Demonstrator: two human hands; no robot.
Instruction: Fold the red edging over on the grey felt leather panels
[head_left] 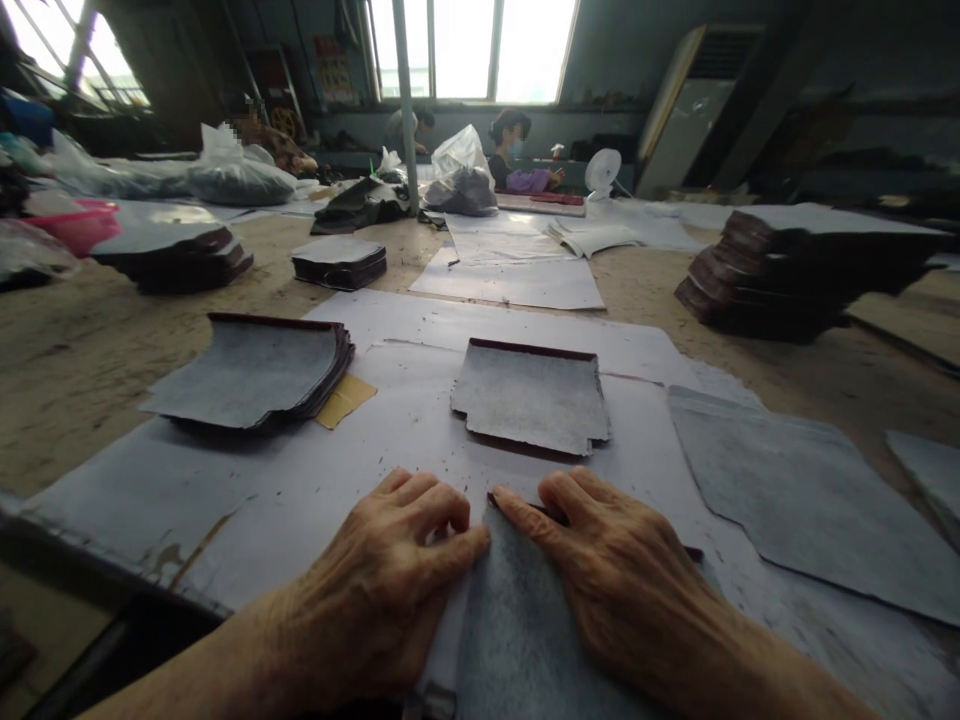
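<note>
A grey-backed sheet (525,620) with a dark maroon face lies at the table's front edge, its far edge turned over in a dark strip. My right hand (615,550) bears down on that strip, thumb stretched along it and the other fingers curled. At the sheet's left corner, my left hand (397,560) has its fingers bent and closed, with the thumb tip against the edge. Just beyond my hands sits a small stack of notched pieces (532,395) with a folded maroon far edge. To its left is a thicker curved stack of similar pieces (255,370).
White paper (405,440) covers the table under the work. Larger grey sheets (810,490) lie at right, below a tall stack (810,265). Smaller stacks (337,262) stand at back left. Plastic bags (461,175), a post (407,110), a fan (602,172) and other people are farther off.
</note>
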